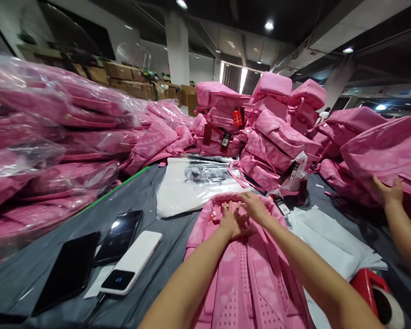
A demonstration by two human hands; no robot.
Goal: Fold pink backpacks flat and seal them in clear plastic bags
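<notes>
A pink backpack (241, 278) lies in front of me with its padded, perforated back panel and straps facing up. My left hand (232, 222) rests on its upper part, fingers spread against the pink fabric. Just beside it, my right hand (255, 208) has its fingers bent over the backpack's top edge; the fingertips are partly hidden. White plastic bags (178, 187) with dark print lie flat just beyond the backpack.
Plastic-wrapped pink backpacks (55, 132) are piled at left. More pink backpacks (281, 132) with tags stand behind. Two dark phones (68, 269) and a white power bank (133, 260) lie at left. White sheets (332, 237) and a red tape dispenser (366, 283) are at right, near another person's hand (392, 194).
</notes>
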